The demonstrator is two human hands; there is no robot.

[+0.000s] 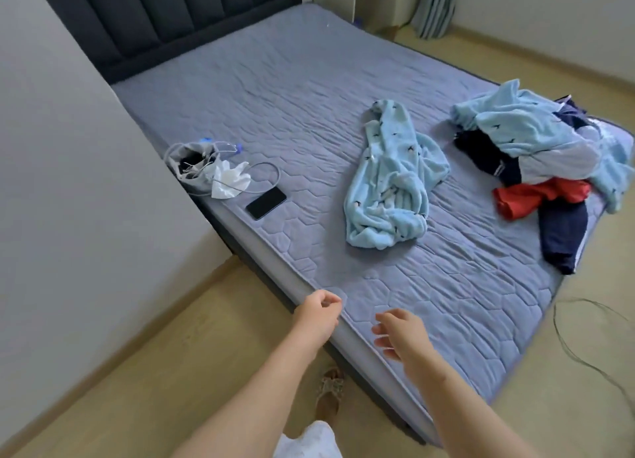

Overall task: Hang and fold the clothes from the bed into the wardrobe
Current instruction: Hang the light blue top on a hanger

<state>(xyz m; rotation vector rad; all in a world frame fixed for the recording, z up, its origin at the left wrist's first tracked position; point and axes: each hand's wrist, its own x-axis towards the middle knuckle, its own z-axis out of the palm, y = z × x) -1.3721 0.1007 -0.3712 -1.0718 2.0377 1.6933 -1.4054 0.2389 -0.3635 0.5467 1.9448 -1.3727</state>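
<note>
Fingers on my left hand (318, 311) curl loosely round nothing above the near edge of the bed (275, 79). My right hand (398, 334) hangs near it, relaxed, half spread and empty. I see a light-blue fleece garment (388, 179) crumpled mid-mattress, well apart from both, and a clothes pile (536, 148) at the bed's right corner.

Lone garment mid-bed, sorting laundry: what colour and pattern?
Light blue garment with small dark marks; head view.

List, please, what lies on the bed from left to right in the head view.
Grey bag, black phone, light blue garment, mixed pile of clothes.
</note>
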